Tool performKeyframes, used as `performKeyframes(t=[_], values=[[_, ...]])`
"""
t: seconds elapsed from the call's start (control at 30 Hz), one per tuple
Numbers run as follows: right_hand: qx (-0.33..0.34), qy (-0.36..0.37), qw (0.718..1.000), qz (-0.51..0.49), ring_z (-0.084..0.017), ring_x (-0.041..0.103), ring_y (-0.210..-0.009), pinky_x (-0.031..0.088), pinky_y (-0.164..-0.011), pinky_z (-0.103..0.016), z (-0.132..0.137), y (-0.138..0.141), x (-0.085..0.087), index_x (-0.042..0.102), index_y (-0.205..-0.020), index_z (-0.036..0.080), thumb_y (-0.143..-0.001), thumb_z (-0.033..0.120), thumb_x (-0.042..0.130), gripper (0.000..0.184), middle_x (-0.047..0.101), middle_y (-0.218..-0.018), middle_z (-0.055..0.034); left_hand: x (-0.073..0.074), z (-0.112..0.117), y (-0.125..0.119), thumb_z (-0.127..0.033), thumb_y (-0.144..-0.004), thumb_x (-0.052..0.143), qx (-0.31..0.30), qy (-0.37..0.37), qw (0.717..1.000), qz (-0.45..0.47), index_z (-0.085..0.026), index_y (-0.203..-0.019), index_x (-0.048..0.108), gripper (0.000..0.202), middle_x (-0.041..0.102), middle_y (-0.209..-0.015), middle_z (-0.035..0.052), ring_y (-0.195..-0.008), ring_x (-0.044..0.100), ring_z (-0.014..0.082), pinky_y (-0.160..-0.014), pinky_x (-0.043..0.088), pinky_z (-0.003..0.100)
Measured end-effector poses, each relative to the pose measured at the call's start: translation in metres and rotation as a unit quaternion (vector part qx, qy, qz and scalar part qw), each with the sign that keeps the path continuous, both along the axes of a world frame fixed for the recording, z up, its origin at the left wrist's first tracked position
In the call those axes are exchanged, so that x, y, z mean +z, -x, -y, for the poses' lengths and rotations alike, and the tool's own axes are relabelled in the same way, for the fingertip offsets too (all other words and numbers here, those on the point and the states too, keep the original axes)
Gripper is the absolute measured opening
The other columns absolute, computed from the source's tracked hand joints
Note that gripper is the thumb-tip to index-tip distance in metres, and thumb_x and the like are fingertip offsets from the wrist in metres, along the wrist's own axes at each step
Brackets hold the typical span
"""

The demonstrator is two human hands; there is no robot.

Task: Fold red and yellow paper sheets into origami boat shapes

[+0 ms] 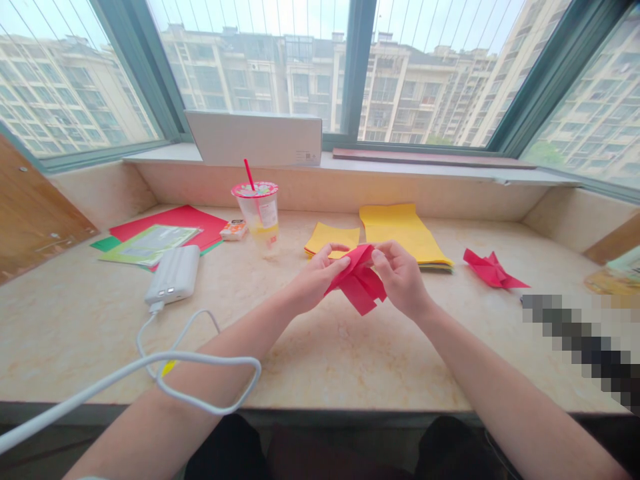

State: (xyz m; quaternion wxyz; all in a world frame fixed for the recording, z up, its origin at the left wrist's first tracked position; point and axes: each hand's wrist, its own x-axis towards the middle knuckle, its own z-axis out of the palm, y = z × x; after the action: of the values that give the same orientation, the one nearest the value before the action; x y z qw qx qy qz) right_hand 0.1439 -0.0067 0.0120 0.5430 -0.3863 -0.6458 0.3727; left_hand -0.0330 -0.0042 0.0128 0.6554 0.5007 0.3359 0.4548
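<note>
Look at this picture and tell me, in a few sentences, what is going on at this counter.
A person holds a folded red paper above the stone counter, pinching it with the fingers of the left hand and the right hand. Another folded red piece lies to the right. Yellow sheets lie behind the hands, and a lidded cup with a red straw and a white power bank sit to the left.

Cup behind power bank, paper stacks right of cup
</note>
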Motion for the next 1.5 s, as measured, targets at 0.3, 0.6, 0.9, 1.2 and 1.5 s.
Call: performKeyframes(t=[0.3, 0.6, 0.9, 1.2, 1.5], values=[[-0.020, -0.022, 1.000, 0.009, -0.020, 0.067, -0.077, 0.054, -0.066, -0.031, 0.000, -0.003, 0.002, 0.062, -0.091, 0.022, -0.091, 0.040, 0.056, 0.019, 0.072, -0.093, -0.0060, -0.002, -0.003, 0.001, -0.040, -0.083, 0.071, -0.059, -0.024, 0.998, 0.026, -0.017, -0.124, 0.060, 0.048, 0.070, -0.113, 0.0124, -0.095, 0.067, 0.0198, -0.085, 0.050, 0.031], [-0.072, -0.051, 0.995, 0.038, -0.022, 0.066, -0.086, 0.053, -0.071, -0.033, -0.004, -0.006, 0.000, 0.063, -0.089, 0.021, -0.091, 0.041, 0.055, 0.021, 0.072, -0.097, -0.0071, -0.003, -0.005, 0.002, -0.039, -0.084, 0.070, -0.071, -0.032, 0.997, 0.008, -0.018, -0.128, 0.059, 0.049, 0.072, -0.106, 0.0106, -0.091, 0.069, 0.0185, -0.078, 0.051, 0.027], [-0.028, 0.003, 0.999, 0.021, -0.019, 0.065, -0.060, 0.049, -0.049, -0.028, -0.001, -0.004, -0.003, 0.058, -0.087, 0.023, -0.090, 0.048, 0.055, 0.025, 0.070, -0.076, -0.0033, 0.001, -0.001, 0.004, -0.042, -0.087, 0.067, -0.072, -0.053, 0.995, -0.038, -0.018, -0.132, 0.054, 0.052, 0.072, -0.095, 0.0093, -0.083, 0.069, 0.0174, -0.067, 0.049, 0.023], [-0.038, -0.066, 0.985, 0.156, -0.021, 0.069, -0.076, 0.051, -0.065, -0.031, 0.000, -0.002, -0.006, 0.059, -0.086, 0.022, -0.093, 0.036, 0.051, 0.018, 0.073, -0.081, -0.0039, -0.006, 0.003, 0.000, -0.041, -0.080, 0.072, -0.026, -0.100, 0.987, -0.125, -0.020, -0.129, 0.051, 0.057, 0.068, -0.101, 0.0095, -0.074, 0.067, 0.0161, -0.055, 0.047, 0.022], [-0.020, -0.097, 0.978, 0.186, -0.022, 0.070, -0.082, 0.050, -0.072, -0.031, 0.004, 0.001, -0.001, 0.060, -0.086, 0.023, -0.094, 0.031, 0.048, 0.016, 0.072, -0.083, -0.0024, -0.012, -0.004, 0.003, -0.038, -0.072, 0.079, -0.039, -0.081, 0.987, -0.133, -0.015, -0.104, 0.059, 0.045, 0.069, -0.091, 0.0070, -0.075, 0.067, 0.0174, -0.066, 0.049, 0.027]])
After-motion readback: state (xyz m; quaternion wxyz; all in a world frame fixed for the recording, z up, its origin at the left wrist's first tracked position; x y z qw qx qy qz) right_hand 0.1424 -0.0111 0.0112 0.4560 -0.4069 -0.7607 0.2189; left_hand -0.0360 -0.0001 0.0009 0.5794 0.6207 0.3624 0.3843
